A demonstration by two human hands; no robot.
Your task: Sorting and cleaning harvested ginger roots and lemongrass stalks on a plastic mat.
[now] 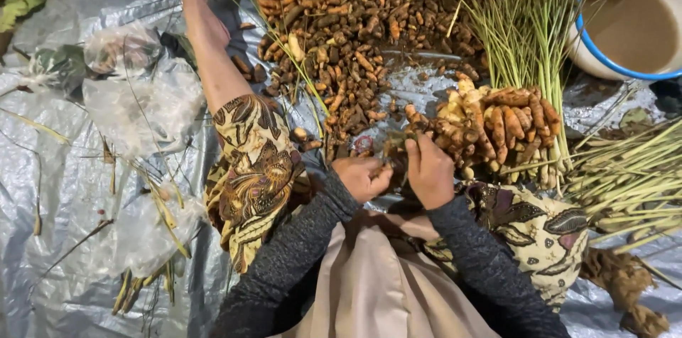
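A small turmeric root (395,147) sits pinched between both hands just above the lap. The left hand (361,177) curls closed around its near end, and the right hand (428,171) closes its fingers (413,153) over the top, steadying it. The cleaned orange pile (490,121) lies just beyond for easy reach, with the unsorted brown heap (341,32) farther out on the plastic sheet (64,189).
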